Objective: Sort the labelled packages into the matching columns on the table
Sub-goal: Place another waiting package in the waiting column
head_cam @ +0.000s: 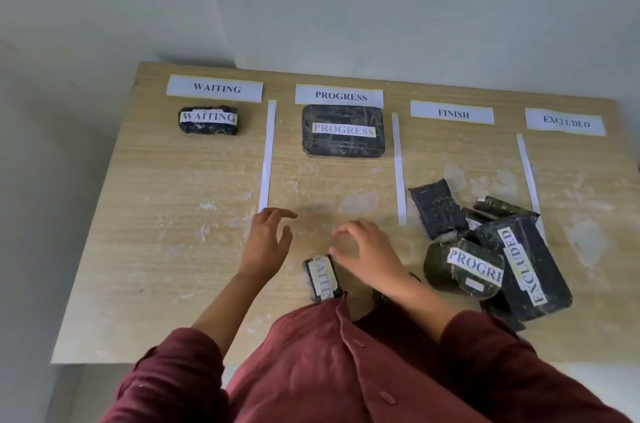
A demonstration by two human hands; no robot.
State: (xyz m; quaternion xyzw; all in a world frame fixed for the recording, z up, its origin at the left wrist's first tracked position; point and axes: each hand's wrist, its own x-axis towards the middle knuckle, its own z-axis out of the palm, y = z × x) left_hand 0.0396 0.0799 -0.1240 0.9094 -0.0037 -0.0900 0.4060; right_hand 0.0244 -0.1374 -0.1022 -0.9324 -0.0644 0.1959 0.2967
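A small black package labelled WAITING (321, 279) lies near the table's front edge, partly under my shirt. My right hand (369, 251) hovers over it with fingers spread, and I cannot tell whether it touches it. My left hand (268, 239) is open just left of the package, holding nothing. One WAITING package (208, 120) sits below the WAITING sign (214, 88). A larger PROGRESS package (343, 130) sits below the PROGRESS sign (339, 95). A pile at the right holds a PROGRESS package (465, 268), an EXCLUDED package (523, 266) and a face-down one (438, 208).
White paper strips (267, 156) (398, 166) (528, 176) split the wooden table (173, 214) into columns. The FINISH sign (452, 113) and the EXCLUDED sign (565, 122) have no packages right below them. A wall stands behind the table.
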